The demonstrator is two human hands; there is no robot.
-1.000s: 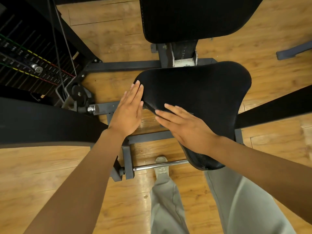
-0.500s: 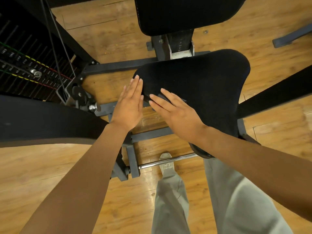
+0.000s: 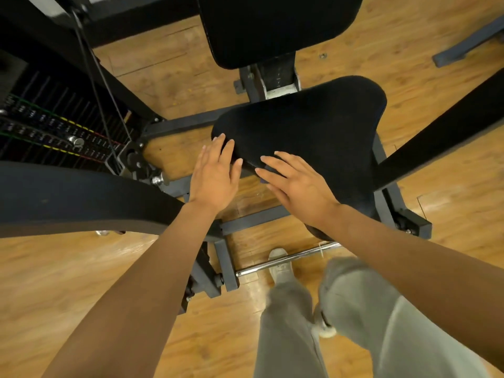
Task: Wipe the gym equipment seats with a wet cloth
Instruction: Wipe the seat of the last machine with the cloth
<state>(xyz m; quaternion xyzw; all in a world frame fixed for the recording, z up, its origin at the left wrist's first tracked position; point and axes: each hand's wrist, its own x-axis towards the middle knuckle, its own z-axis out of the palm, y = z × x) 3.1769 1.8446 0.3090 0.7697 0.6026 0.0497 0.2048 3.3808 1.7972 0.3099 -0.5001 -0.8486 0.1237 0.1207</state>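
The black padded seat [image 3: 321, 126] of a gym machine lies in the middle, with a dark textured cloth [image 3: 286, 137] spread over its top. My right hand [image 3: 297, 186] lies flat on the cloth at the seat's near left part, fingers stretched out and apart, with a small fold of cloth under the fingertips. My left hand [image 3: 215, 175] is flat against the seat's left edge, its fingertips touching the cloth's rim. Neither hand curls around anything. The black backrest pad [image 3: 275, 25] stands behind the seat.
The weight stack with coloured marks [image 3: 46, 132] and cables stands at the left. A thick black arm pad [image 3: 81, 197] crosses below it and another black bar [image 3: 441, 132] runs at the right. A chrome foot bar [image 3: 286, 259], grey frame, my legs and shoes sit on the wooden floor.
My right hand has slid a little left and forward over the cloth toward my left hand. The left hand stays at the seat's left edge. The view has shifted slightly.
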